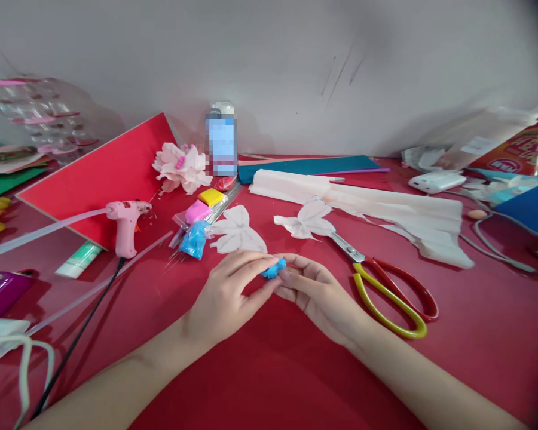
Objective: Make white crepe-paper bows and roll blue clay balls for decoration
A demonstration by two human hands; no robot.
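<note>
Both my hands meet at the middle of the red table [269, 370]. My left hand [226, 292] and my right hand [316, 292] pinch a small lump of blue clay [274, 268] between their fingertips. Just beyond them lie two white paper butterfly cutouts [237, 233] [308, 220]. Small bags of blue clay [193, 240], pink clay [197, 211] and yellow clay [212, 196] lie over thin wires to the left of the cutouts.
Scissors [385, 283] with red and yellow handles lie right of my right hand. A pink glue gun [126, 218] with a black cord stands at the left. White crepe paper [385, 209], a paper flower [182, 167], a bottle [222, 140] and red card [98, 173] sit farther back.
</note>
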